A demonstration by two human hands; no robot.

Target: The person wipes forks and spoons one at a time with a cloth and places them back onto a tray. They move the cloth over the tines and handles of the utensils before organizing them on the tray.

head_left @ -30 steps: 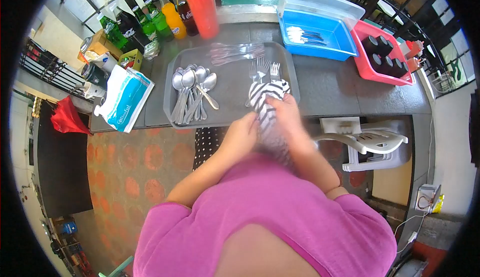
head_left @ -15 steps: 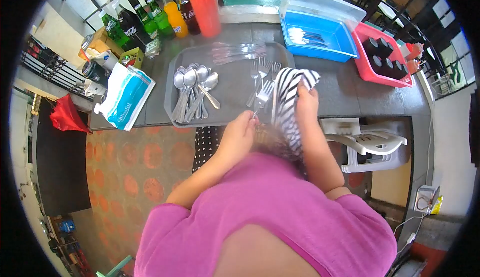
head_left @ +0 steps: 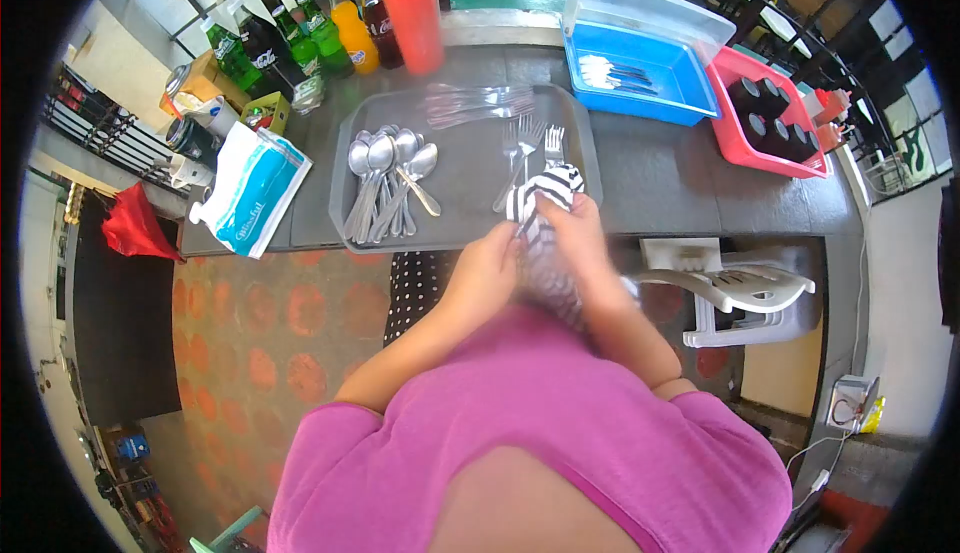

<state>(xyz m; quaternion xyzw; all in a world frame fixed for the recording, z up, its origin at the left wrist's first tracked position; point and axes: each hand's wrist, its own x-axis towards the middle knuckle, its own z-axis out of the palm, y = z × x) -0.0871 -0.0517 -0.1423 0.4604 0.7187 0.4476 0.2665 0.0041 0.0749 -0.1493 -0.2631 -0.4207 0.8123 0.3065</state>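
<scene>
My left hand (head_left: 486,271) is closed in a pinch at the tray's near edge, on the handle end of a fork whose head is now covered. Wrapped over that head is a black-and-white striped cloth (head_left: 545,191), pinched by my right hand (head_left: 575,233), with its loose end hanging toward my lap. Both hands are close together at the front of a grey tray (head_left: 455,223). Just beyond them several forks (head_left: 524,138) lie on the tray. A pile of spoons (head_left: 380,158) fills its left side, and a row of knives (head_left: 480,103) lies along the back.
Behind the tray stand soda bottles (head_left: 322,38) and a red straw holder (head_left: 408,13). At the left lies a blue-and-white tissue pack (head_left: 258,193). To the right are a lidded blue container (head_left: 640,68) and a pink basket (head_left: 770,138). A white plastic chair (head_left: 740,288) sits below the counter.
My right hand has brought the cloth left and down over the fork's head, which showed bare before. My left hand stays at nearly the same spot.
</scene>
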